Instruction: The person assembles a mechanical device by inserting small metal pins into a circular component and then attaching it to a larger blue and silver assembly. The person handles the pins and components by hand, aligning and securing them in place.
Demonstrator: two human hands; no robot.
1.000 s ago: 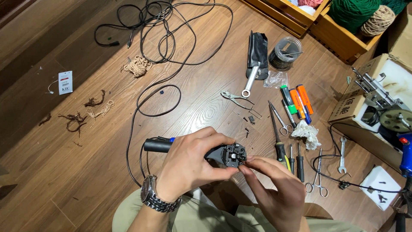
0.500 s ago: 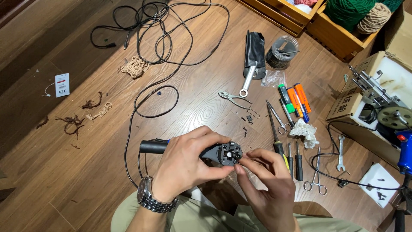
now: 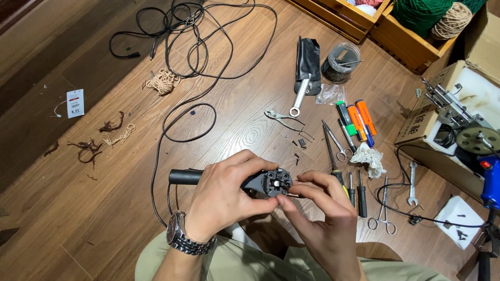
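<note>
My left hand (image 3: 225, 193), with a metal wristwatch (image 3: 179, 237) on the wrist, grips a black hand-held power tool (image 3: 271, 183) around its body; the tool's round handle end (image 3: 182, 177) sticks out to the left. The tool's open head with small metal parts faces up. My right hand (image 3: 320, 208) is just right of the head, its fingertips pinched at the exposed parts; whether they hold a small piece I cannot tell. A black cable (image 3: 172, 130) runs from the tool across the wooden floor.
Screwdrivers (image 3: 359, 192), scissors (image 3: 337, 143), forceps (image 3: 384, 218), pliers (image 3: 281, 118), a wrench (image 3: 412, 182), coloured markers (image 3: 357, 120), loose screws (image 3: 299, 143) and crumpled tissue (image 3: 369, 156) lie right of my hands. A cardboard box with a metal machine (image 3: 458, 135) and wooden crates with yarn (image 3: 416, 21) stand at the right.
My hands and the tool have shifted slightly as the view moved. My right fingers have closed in on the tool's open head, pinching at its parts.
</note>
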